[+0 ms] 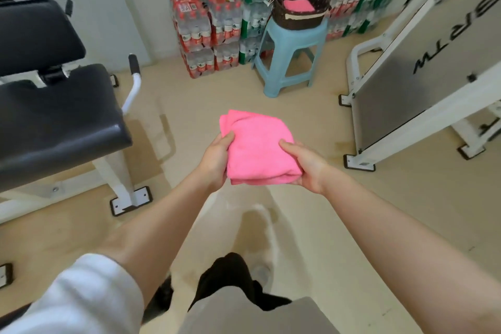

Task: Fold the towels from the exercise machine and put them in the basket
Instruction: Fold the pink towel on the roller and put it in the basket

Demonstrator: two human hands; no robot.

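- Here, at the centre of the frame, a folded pink towel (259, 148) is held up over the beige floor (379, 225) between both hands.
- The left hand (215, 160) grips the towel's left edge: its thumb lies on top of the cloth, and the other fingers are hidden beneath it.
- The right hand (309, 167) clamps the towel's lower right corner, thumb pressed on the top face, fingers curled under the fold.
- The towel shows several stacked layers along its near edge, and one loose corner sticks out at its upper left.
- At the upper middle of the frame, a dark woven basket (299, 12) sits on top of a light blue plastic stool (288, 57).
- Inside the basket lies a second pink towel (299, 5), folded flat.
- Behind the stool, shrink-wrapped packs of bottled water (206, 32) are stacked against the wall, red-labelled to the left and green-labelled further right.
- On the left side of the frame stands an exercise machine (48, 116) with black padded cushions on a white frame, its foot plates on the floor.
- On the right side, a white-framed machine with a grey panel (423, 70) carries dark lettering, seen upside down.
- At the bottom of the frame, a white sleeve (81, 295) is pushed up the left arm; the right forearm is bare.
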